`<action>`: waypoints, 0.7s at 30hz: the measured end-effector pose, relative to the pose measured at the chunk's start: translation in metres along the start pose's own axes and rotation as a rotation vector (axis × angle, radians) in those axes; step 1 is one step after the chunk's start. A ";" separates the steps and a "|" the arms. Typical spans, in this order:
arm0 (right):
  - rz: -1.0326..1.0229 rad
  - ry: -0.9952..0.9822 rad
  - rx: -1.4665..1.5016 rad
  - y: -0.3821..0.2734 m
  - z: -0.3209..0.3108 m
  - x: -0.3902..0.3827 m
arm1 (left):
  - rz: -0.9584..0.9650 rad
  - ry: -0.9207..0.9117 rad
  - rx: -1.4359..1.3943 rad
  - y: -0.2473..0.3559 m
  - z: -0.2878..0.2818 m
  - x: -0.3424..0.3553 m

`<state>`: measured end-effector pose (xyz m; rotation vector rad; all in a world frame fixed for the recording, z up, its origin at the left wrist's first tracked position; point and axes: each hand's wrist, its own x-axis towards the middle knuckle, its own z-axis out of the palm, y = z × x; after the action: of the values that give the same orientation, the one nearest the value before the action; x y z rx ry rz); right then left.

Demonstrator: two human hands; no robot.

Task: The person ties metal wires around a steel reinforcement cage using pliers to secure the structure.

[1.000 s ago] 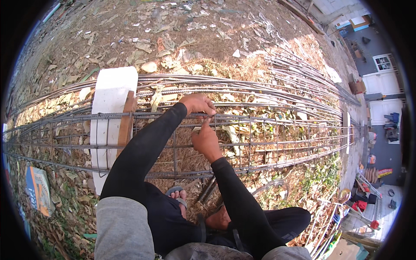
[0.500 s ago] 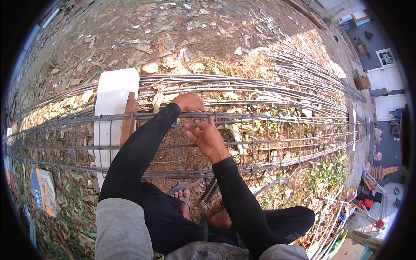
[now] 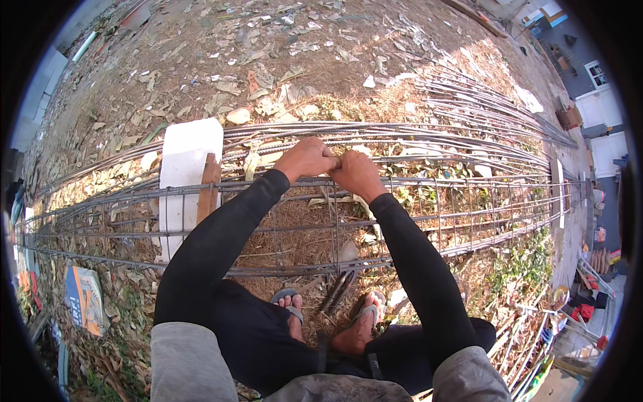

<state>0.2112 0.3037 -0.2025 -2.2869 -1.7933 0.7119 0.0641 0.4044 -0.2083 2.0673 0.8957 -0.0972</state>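
A long cage of steel rebar (image 3: 295, 271), with square stirrups along it, lies across in front of me. At its far upper bar, my left hand (image 3: 306, 158) and my right hand (image 3: 360, 175) meet, knuckles nearly touching. Fingers of both are closed in a pinch; whatever they grip is too small and hidden to name. Left of them, a piece of wood (image 3: 209, 184) stands against a white slab (image 3: 191, 149) that passes under the cage. Between my sandalled feet lies a dark two-handled tool (image 3: 337, 293).
Loose rebar rods (image 3: 469, 137) run behind the cage and fan out at the right. A blue and orange printed sheet (image 3: 86, 301) lies at the lower left. Dry leaves and straw cover the ground; tools and sticks (image 3: 519, 348) lie at the lower right.
My right hand has gone from open fingers below the upper bar to a closed pinch above it. My left hand has shifted right to meet it. The view has tilted slightly.
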 end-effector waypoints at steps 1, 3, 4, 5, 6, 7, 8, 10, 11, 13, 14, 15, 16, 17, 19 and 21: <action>0.065 0.027 -0.056 0.001 0.000 0.002 | -0.005 -0.001 0.008 0.001 -0.003 -0.007; 0.006 0.009 0.033 0.006 -0.003 0.003 | 0.048 -0.039 -0.477 -0.007 -0.012 -0.027; 0.024 0.000 0.114 0.005 -0.003 0.006 | -0.018 -0.069 -0.405 -0.020 -0.015 -0.031; 0.043 -0.010 0.195 0.004 -0.003 0.008 | -0.024 -0.066 -0.397 -0.026 -0.010 -0.031; 0.047 -0.004 0.197 0.012 0.000 0.013 | -0.022 -0.067 -0.202 -0.024 -0.003 -0.029; 0.061 -0.032 0.220 0.018 0.003 0.019 | -0.018 -0.063 -0.004 -0.024 0.006 -0.027; 0.076 -0.059 0.242 0.027 0.005 0.023 | -0.012 0.074 -0.022 -0.022 0.029 -0.025; 0.100 -0.149 0.447 0.031 0.002 0.018 | -0.059 0.165 -0.013 -0.018 0.059 -0.031; 0.134 -0.234 0.640 0.035 -0.001 0.014 | -0.091 0.255 -0.012 -0.016 0.069 -0.032; 0.136 -0.256 0.723 0.041 -0.001 0.007 | -0.137 0.323 -0.039 -0.016 0.076 -0.037; 0.136 -0.278 0.803 0.041 0.000 0.003 | -0.094 0.378 0.000 -0.022 0.081 -0.036; 0.137 -0.275 0.796 0.041 -0.004 -0.002 | -0.045 0.437 0.032 -0.025 0.087 -0.031; 0.052 -0.260 0.780 0.034 -0.007 -0.010 | -0.054 0.443 0.035 -0.030 0.090 -0.032; -0.033 -0.244 0.764 0.026 -0.009 -0.013 | -0.033 0.518 0.051 -0.036 0.094 -0.033; -0.082 -0.170 0.667 0.037 -0.004 -0.011 | 0.008 0.585 0.048 -0.027 0.099 -0.031; -0.139 -0.101 0.575 0.041 0.002 -0.007 | -0.008 0.571 0.016 -0.024 0.099 -0.029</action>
<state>0.2453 0.2853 -0.2186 -1.7596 -1.5054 1.1534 0.0512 0.3241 -0.2760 2.1393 1.2402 0.5068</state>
